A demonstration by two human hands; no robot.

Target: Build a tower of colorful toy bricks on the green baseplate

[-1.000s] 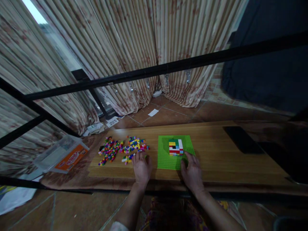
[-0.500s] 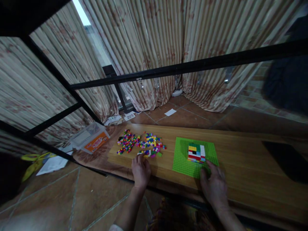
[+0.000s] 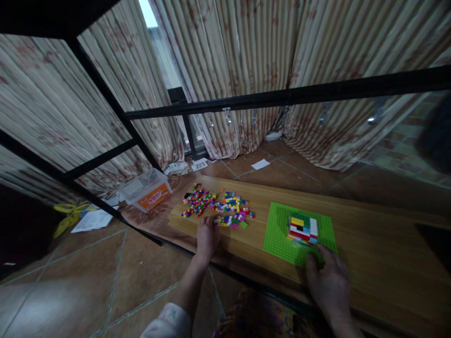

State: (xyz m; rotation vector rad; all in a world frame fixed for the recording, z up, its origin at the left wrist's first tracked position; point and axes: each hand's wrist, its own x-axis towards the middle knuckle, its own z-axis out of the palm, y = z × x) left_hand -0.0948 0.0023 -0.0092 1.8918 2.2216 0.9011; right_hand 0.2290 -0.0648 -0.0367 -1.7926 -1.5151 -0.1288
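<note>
My left hand (image 3: 207,237) is at the near edge of the scattered toy bricks (image 3: 234,204), its fingers curled together. A pale piece shows by its fingertips, too small and blurred to make out. A small block built of bricks (image 3: 302,229), with yellow, green, white, red and black parts, sits on the green baseplate (image 3: 278,234). My right hand (image 3: 329,277) rests over the baseplate's near right corner, thumb and index finger apart. Its index fingertip is close to the block's near right corner; whether they touch I cannot tell.
A denser heap of small colourful bricks (image 3: 199,202) lies on the left of the wooden table (image 3: 362,225). Beyond it stands a clear plastic box (image 3: 146,188) with an orange label. A dark flat object (image 3: 435,241) lies at the right. Black metal bars (image 3: 253,99) cross behind the table.
The view has turned left, so things appear further right. My left hand has shifted a little further into the near bricks. My right hand stays beside the built block.
</note>
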